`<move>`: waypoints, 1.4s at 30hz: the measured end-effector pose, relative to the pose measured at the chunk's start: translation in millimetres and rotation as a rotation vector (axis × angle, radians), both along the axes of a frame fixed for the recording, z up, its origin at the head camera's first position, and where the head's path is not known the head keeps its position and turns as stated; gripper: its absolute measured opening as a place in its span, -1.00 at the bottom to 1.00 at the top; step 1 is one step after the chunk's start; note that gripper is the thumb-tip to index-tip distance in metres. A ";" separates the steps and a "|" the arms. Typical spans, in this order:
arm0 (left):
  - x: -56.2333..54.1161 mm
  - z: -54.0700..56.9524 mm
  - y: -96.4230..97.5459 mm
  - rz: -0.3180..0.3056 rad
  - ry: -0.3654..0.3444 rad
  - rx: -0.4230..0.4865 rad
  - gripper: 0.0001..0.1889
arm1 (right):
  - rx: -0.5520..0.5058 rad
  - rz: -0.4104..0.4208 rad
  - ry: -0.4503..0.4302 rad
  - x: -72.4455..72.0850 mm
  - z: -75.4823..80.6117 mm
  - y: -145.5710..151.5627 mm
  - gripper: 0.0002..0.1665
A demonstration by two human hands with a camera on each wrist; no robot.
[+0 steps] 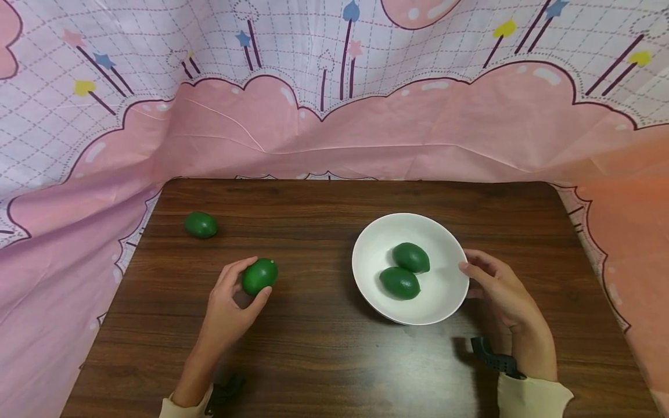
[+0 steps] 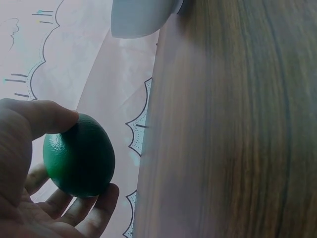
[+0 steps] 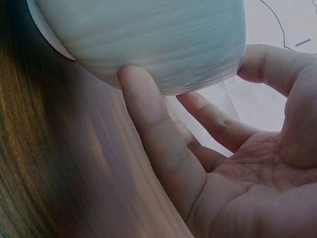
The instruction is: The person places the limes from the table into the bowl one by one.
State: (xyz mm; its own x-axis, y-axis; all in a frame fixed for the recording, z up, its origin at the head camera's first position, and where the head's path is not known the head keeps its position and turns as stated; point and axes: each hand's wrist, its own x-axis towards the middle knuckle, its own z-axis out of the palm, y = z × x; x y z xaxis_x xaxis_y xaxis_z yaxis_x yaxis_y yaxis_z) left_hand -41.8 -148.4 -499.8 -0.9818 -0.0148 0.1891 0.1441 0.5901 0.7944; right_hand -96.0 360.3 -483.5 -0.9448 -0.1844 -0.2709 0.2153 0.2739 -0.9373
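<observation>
Fingers of the left hand (image 1: 228,310) pinch a lime (image 1: 259,277), left of centre.
Its long axis tilts toward upper right; open tabletop (image 1: 313,255) reaches the bowl (image 1: 376,249), whose right edge the right hand (image 1: 504,290) grips.

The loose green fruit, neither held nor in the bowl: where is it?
In the head view, the loose green fruit lies on the table toward its far-left corner, beyond and left of the left hand gripping another green fruit.
</observation>
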 end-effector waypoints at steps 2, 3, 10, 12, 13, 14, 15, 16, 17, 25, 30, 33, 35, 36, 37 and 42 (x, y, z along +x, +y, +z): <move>-0.2 0.2 0.6 -0.003 -0.005 -0.003 -0.34 | 0.004 -0.001 -0.002 0.1 0.1 0.0 -0.45; -0.3 0.3 1.0 -0.003 -0.007 -0.002 -0.34 | 0.005 -0.001 -0.003 0.2 0.1 0.0 -0.44; -1.7 1.5 4.2 -0.011 -0.015 0.014 -0.33 | 0.007 -0.007 -0.005 1.0 -0.2 0.4 -0.42; -2.3 1.6 5.5 -0.016 -0.011 0.019 -0.33 | 0.006 -0.007 -0.005 1.1 -0.3 0.5 -0.42; -2.6 1.8 6.2 -0.019 -0.010 0.021 -0.33 | 0.006 -0.008 -0.005 1.2 -0.3 0.6 -0.42; -2.8 2.1 7.0 -0.021 -0.009 0.023 -0.33 | 0.006 -0.009 -0.006 1.2 -0.3 0.6 -0.43; -3.0 2.4 7.7 -0.024 -0.006 0.025 -0.33 | 0.006 -0.009 -0.006 1.1 -0.4 0.6 -0.42; -3.2 2.2 8.4 -0.027 -0.002 0.026 -0.33 | 0.008 -0.009 -0.007 1.0 -0.3 0.5 -0.42; -3.2 2.0 8.9 -0.030 0.002 0.026 -0.33 | 0.009 -0.010 -0.007 0.8 -0.2 0.4 -0.42; -4.7 2.3 12.5 -0.053 0.003 0.038 -0.32 | 0.016 -0.010 -0.010 0.0 -0.3 0.0 -0.40; -6.2 2.0 16.0 -0.069 0.008 0.050 -0.32 | 0.023 -0.008 -0.010 -0.1 0.0 0.3 -0.39; -7.0 1.4 18.5 -0.084 0.019 0.051 -0.32 | 0.022 -0.009 -0.009 -0.2 -0.2 0.3 -0.40; -7.5 1.0 19.7 -0.091 0.031 0.043 -0.31 | 0.019 -0.008 -0.007 -0.4 -0.3 -0.1 -0.40; -7.8 0.9 20.2 -0.093 0.037 0.033 -0.31 | 0.018 -0.008 -0.006 -0.5 -0.4 -0.2 -0.40; -7.9 0.9 20.7 -0.094 0.042 0.024 -0.31 | 0.018 -0.007 -0.005 -0.6 -0.5 -0.3 -0.40; -9.1 1.3 23.3 -0.092 0.060 -0.014 -0.32 | 0.019 -0.007 -0.006 -0.6 -0.2 -0.6 -0.38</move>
